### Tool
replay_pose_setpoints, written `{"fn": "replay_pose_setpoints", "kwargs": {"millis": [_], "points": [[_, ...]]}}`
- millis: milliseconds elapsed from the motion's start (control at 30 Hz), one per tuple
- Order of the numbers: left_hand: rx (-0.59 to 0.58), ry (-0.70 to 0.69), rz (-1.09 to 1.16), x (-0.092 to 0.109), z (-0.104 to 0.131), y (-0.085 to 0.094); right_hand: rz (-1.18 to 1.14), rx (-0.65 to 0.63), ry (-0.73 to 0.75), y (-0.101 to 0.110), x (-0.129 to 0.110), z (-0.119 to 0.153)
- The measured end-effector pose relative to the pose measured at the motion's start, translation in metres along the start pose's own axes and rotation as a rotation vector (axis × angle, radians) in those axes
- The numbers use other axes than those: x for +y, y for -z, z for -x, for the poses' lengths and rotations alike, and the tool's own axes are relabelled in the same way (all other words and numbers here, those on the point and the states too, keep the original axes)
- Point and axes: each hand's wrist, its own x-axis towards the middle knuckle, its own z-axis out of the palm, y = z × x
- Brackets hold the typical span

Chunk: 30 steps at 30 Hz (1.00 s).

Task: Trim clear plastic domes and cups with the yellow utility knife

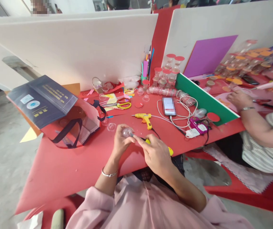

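Near the table's front edge, my left hand is closed around a small clear plastic piece. My right hand grips a tool with a yellow handle, and its dark tip reaches the clear piece; the tool's exact kind is hard to make out. Just beyond my hands, a yellow glue gun lies on its side on the red table. Clear round plastic pieces lie to the left of my hands. Yellow-handled scissors rest farther back among paper scraps.
An open bag stands at the left. A phone, white cables and a purple power socket lie at the right, before a green divider. Past it are another person's hands. Clear bottles stand behind.
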Motion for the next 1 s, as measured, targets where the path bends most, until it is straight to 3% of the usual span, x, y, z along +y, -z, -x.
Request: {"fn": "replay_pose_setpoints", "kwargs": {"millis": [567, 1000], "points": [[-0.052, 0.106, 0.035, 0.001, 0.0009, -0.0036, 0.104, 0.017, 0.026, -0.0051, 0.0029, -0.0002], [-0.04, 0.074, 0.063, -0.0026, -0.0015, -0.0005, 0.04, 0.024, 0.021, -0.0038, 0.004, 0.0012]]}}
